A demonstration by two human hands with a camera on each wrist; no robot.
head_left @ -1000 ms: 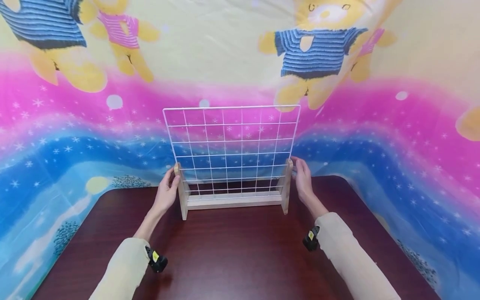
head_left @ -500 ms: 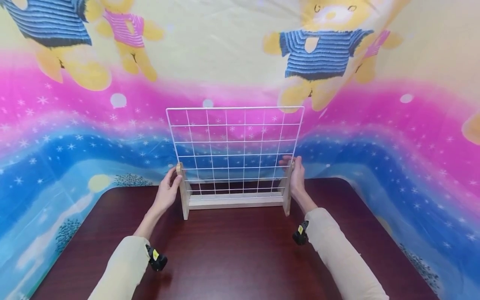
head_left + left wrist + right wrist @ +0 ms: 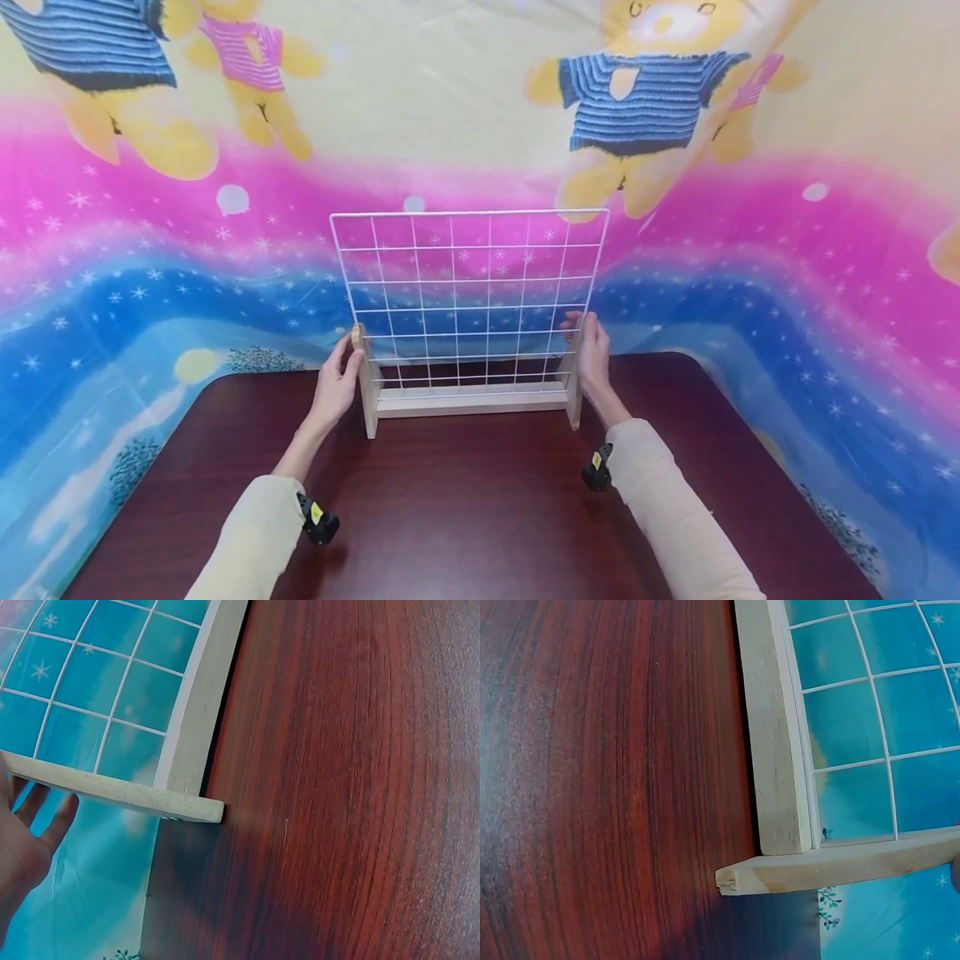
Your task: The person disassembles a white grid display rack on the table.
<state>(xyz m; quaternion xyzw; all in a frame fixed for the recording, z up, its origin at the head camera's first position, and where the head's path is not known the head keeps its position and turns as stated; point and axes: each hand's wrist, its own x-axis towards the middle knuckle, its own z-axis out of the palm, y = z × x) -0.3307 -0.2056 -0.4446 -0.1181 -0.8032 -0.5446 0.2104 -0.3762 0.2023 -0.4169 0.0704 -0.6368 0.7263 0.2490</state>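
A white wire grid (image 3: pixel 470 213) stands upright in a pale wooden stand, its lower edge at the wooden crossbar (image 3: pixel 471 407). My left hand (image 3: pixel 333 387) grips the left wooden upright (image 3: pixel 368 404) near its top, thumb toward the front. In the left wrist view, fingers of the left hand (image 3: pixel 26 851) meet the outer face of that upright (image 3: pixel 127 792). My right hand (image 3: pixel 595 362) holds the right upright (image 3: pixel 573 406), its fingers reaching behind and partly seen through the grid. The right wrist view shows that upright (image 3: pixel 832 871) with only a sliver of fingertip at the edge.
The stand rests toward the back of a dark red-brown wooden table (image 3: pixel 465 517) with rounded far corners. Behind and beside it hangs a colourful cloth (image 3: pixel 450 100) printed with bears and snowflakes. A black wrist camera (image 3: pixel 320 523) sits at the left sleeve, another (image 3: pixel 597 469) at the right.
My right hand has moved inward from beside the right upright, its fingers now wrapped behind it. The left hand keeps its hold, and the stand stays in place while the view shifts slightly.
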